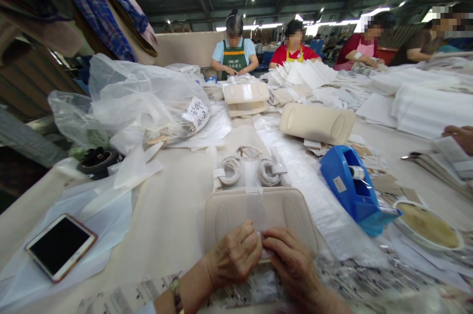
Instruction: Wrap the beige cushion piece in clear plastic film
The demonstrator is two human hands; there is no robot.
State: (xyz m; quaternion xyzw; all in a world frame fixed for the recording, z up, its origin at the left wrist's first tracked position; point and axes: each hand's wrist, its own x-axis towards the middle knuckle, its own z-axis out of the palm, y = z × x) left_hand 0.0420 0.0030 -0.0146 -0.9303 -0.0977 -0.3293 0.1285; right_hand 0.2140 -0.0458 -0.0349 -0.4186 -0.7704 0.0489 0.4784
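A beige bag (275, 210) lies flat in front of me, with an oval outline stitched near each side. Two coiled white straps (229, 171) sit at its far edge, each with a pale band round it. Down the bag's middle runs a translucent strip (254, 200) toward my hands. My left hand (236, 250) is closed in a pinch at the bag's near middle, a bracelet on its wrist. Right beside it, my right hand (291, 260) pinches at the same spot, fingertips almost touching the left ones. What lies between the fingers is too small and hidden to name.
To the right stand a blue tape dispenser (347, 191) and a round dish (428, 225) of tan stuff. A phone (61, 247) lies on paper at left, below a large plastic bag (140, 97). Beyond are stacked beige bags (247, 94), another bag (318, 123) and several co-workers.
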